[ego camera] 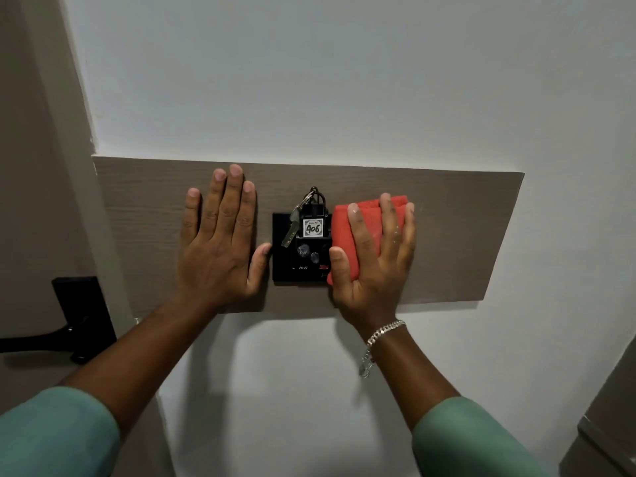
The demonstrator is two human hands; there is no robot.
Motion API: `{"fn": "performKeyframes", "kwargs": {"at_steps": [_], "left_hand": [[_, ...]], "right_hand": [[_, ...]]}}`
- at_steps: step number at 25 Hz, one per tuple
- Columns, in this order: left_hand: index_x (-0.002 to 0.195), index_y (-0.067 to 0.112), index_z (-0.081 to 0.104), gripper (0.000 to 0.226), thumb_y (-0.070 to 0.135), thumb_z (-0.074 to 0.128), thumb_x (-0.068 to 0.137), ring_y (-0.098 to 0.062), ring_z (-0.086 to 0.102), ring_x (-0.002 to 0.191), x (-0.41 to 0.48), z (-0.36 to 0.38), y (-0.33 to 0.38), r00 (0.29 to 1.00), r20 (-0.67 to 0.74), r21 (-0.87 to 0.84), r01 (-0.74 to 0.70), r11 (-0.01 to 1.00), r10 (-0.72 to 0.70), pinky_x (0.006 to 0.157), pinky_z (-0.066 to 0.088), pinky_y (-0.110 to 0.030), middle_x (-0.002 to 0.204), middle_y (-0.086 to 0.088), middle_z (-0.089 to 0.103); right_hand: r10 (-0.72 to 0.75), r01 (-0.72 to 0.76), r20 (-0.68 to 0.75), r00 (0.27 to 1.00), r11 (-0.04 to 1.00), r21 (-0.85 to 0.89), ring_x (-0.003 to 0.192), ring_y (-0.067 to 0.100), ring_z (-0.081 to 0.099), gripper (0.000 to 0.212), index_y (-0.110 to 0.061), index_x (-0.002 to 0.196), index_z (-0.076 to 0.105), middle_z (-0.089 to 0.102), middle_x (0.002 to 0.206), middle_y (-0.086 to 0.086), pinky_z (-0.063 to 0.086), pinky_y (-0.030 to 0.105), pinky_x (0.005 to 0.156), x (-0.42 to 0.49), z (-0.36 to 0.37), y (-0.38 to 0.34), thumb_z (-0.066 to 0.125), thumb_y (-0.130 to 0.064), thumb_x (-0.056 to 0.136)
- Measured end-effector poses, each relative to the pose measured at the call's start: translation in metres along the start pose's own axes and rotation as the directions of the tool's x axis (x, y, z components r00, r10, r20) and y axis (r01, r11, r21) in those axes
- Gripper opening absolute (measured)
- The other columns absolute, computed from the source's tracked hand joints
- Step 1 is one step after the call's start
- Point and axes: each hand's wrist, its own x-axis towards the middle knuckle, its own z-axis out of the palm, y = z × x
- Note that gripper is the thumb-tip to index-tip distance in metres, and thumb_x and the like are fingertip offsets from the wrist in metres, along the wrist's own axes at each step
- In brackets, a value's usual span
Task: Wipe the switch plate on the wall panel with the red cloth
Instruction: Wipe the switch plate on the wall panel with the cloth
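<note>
- Now your left hand (220, 242) lies flat on the wood-grain wall panel (457, 235), fingers straight and together, pointing up, grip released and holding nothing.
- Its thumb reaches right and its tip meets the left edge of the black switch plate (282, 266).
- Over on the other side, your right hand (375, 259) presses the red cloth (344, 235) against the panel, palm down with the fingers spread over it.
- That grip is a flat press with the thumb hooked round the cloth's left edge, so the cloth is pinned under the hand, not bunched in a fist.
- The folded cloth covers the right edge of the switch plate, and its upper corner pokes out above your fingertips.
- The plate sits between your two hands, about the middle of the panel, and most of its face is still in plain sight.
- A black key tag (313, 227) marked 406 stands in the plate's slot, with a metal key (289, 232) hanging on a ring to its left.
- Pale smudges show on the plate's glossy face below the tag, just left of your right thumb.
- A silver chain bracelet (375, 342) hangs at your right wrist, and both green sleeves (464, 438) sit pushed up the forearms.
- Far left, a black door handle (69, 325) juts from its dark backplate on the door.
</note>
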Motion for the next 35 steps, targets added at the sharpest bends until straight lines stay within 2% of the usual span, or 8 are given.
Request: {"fn": "performKeyframes", "kwargs": {"at_steps": [5,9,13,17,21,26,30,35], "left_hand": [[0.153,-0.001,0.016,0.076,0.044,0.033,0.095,-0.033,0.006,0.151,-0.001,0.0,-0.001,1.0,-0.012,-0.002,-0.001,1.0,0.001,0.124,-0.002,-0.048,0.161,-0.022,0.016],[0.154,0.0,0.014,0.076,0.044,0.031,0.095,-0.034,0.006,0.151,-0.001,0.001,0.0,1.0,-0.01,-0.014,0.005,1.0,-0.005,0.123,-0.002,-0.049,0.161,-0.021,0.013],[0.154,0.0,0.013,0.076,0.044,0.032,0.096,-0.035,0.008,0.151,-0.001,0.001,0.0,1.0,-0.011,-0.016,-0.001,1.0,0.0,0.123,-0.003,-0.049,0.161,-0.023,0.016],[0.154,0.001,0.01,0.076,0.044,0.032,0.096,-0.036,0.008,0.151,-0.001,0.001,0.0,1.0,-0.009,-0.025,0.005,1.0,-0.006,0.123,-0.003,-0.049,0.16,-0.024,0.018],[0.154,0.0,0.011,0.076,0.044,0.033,0.096,-0.038,0.009,0.15,-0.001,0.002,0.0,1.0,-0.007,-0.028,-0.002,1.0,0.002,0.123,-0.003,-0.049,0.16,-0.026,0.019],[0.154,0.0,0.012,0.076,0.043,0.036,0.096,-0.04,0.011,0.149,-0.001,0.001,0.0,1.0,-0.011,-0.032,0.008,0.999,-0.008,0.122,-0.005,-0.048,0.159,-0.027,0.021],[0.153,0.0,0.013,0.075,0.043,0.034,0.096,-0.04,0.01,0.148,-0.001,0.001,0.001,1.0,-0.007,-0.008,0.0,1.0,0.0,0.122,-0.006,-0.048,0.159,-0.028,0.021],[0.153,-0.001,0.011,0.076,0.044,0.033,0.096,-0.041,0.011,0.148,0.0,0.001,0.0,1.0,-0.003,0.014,0.004,1.0,-0.004,0.122,-0.005,-0.048,0.159,-0.029,0.021]], "right_hand": [[0.267,-0.264,-0.056,0.962,0.962,0.065,0.154,0.036,0.021,0.05,-0.029,0.145,0.047,0.037,0.16,0.014,0.027,0.054,0.123,0.003,0.006,-0.017,0.038,-0.052,0.101],[-0.052,0.052,0.038,0.998,0.999,0.01,0.15,0.045,0.025,0.051,-0.024,0.143,0.045,0.039,0.155,0.022,0.029,0.059,0.121,-0.016,-0.005,0.01,0.043,-0.05,0.099],[0.231,-0.227,-0.054,0.971,0.971,0.077,0.153,0.038,0.021,0.051,-0.024,0.144,0.046,0.037,0.159,0.018,0.027,0.055,0.123,-0.007,0.007,-0.014,0.043,-0.049,0.1],[0.009,-0.008,-0.019,1.0,0.999,0.05,0.151,0.043,0.023,0.053,-0.021,0.143,0.044,0.037,0.156,0.023,0.022,0.05,0.126,-0.022,0.002,0.002,0.048,-0.047,0.097],[0.211,-0.206,-0.054,0.976,0.975,0.085,0.153,0.04,0.02,0.053,-0.023,0.146,0.043,0.034,0.159,0.021,0.024,0.053,0.125,-0.017,0.008,-0.007,0.044,-0.049,0.099],[0.002,-0.003,0.031,1.0,0.999,0.043,0.149,0.046,0.023,0.054,-0.022,0.144,0.041,0.034,0.156,0.026,0.022,0.051,0.125,-0.038,-0.002,0.009,0.047,-0.05,0.098],[0.19,-0.187,-0.015,0.982,0.976,0.114,0.153,0.042,0.019,0.054,-0.024,0.146,0.041,0.031,0.159,0.023,0.023,0.053,0.125,-0.025,0.009,-0.014,0.048,-0.048,0.099],[-0.052,0.047,0.062,0.997,0.996,0.074,0.148,0.047,0.025,0.05,-0.022,0.14,0.045,0.035,0.155,0.025,0.021,0.047,0.126,-0.034,-0.007,0.012,0.051,-0.047,0.097]]}}
